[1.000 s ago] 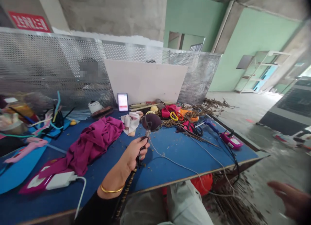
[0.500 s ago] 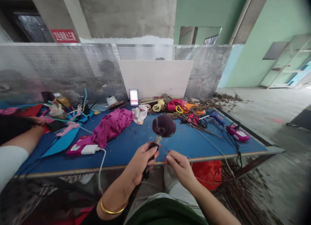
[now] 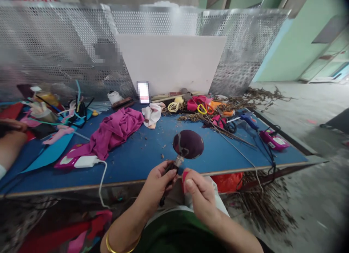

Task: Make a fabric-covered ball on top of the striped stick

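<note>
My left hand (image 3: 163, 178) is closed round the black handle (image 3: 173, 171) of a tool with a metal collar and a round head (image 3: 188, 144). Dark purple material covers the head, and a greyish strand crosses its left side. The head tilts above the table's front edge. Just right of the handle, my right hand (image 3: 200, 189) is closed in a pinch, apart from the tool. Something small and red (image 3: 185, 176) shows at its fingertips; the fingers hide most of it, so its kind is unclear.
On the blue table (image 3: 141, 167) lie magenta cloth (image 3: 117, 127), a white adapter (image 3: 86, 161), yellow-handled scissors (image 3: 202, 109), a blue glue gun (image 3: 248, 121) and a purple box (image 3: 275, 140). Dry twigs (image 3: 264, 96) spread at back right. Another person's hand (image 3: 12, 131) rests at far left.
The view has tipped downward. My right hand has turned with its fingers curled tighter; red now shows at its fingertips, where a thin clear strand was before. My left hand keeps the handle.
</note>
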The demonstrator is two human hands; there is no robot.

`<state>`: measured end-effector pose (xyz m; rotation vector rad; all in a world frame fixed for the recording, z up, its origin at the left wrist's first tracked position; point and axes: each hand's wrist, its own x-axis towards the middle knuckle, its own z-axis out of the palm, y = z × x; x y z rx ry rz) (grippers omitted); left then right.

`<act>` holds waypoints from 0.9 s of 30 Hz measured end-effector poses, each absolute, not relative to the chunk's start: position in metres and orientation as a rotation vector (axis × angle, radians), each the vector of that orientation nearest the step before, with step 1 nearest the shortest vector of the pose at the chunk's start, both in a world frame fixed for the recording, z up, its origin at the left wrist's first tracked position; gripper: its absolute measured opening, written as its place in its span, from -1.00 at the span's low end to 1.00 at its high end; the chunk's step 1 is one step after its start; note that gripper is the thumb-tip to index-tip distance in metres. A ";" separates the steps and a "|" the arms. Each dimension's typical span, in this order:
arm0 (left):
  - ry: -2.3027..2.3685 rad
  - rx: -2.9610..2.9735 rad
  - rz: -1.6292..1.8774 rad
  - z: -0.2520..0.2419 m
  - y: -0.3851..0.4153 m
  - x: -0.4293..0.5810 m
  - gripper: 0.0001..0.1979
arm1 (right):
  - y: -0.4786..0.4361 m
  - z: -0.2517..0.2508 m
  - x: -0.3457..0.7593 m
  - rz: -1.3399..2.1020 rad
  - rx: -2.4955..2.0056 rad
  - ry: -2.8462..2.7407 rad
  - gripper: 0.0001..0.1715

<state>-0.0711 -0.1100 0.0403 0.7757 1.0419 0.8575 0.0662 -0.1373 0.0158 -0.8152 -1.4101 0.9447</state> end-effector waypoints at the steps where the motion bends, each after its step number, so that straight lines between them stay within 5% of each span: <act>1: 1.054 0.772 0.858 0.039 -0.110 -0.071 -0.55 | -0.139 0.017 0.067 0.903 -0.804 -1.475 -0.61; 7: 1.076 0.765 0.849 0.036 -0.104 -0.073 -0.64 | -0.138 0.013 0.064 0.967 -0.776 -1.438 -0.64; 15: 0.817 0.509 0.648 0.042 -0.110 -0.077 -0.74 | -0.125 0.011 0.066 1.529 -0.831 -0.357 -0.68; 27: 0.753 0.481 0.594 0.044 -0.113 -0.072 -0.81 | -0.119 0.008 0.064 1.530 -0.838 -0.390 -0.74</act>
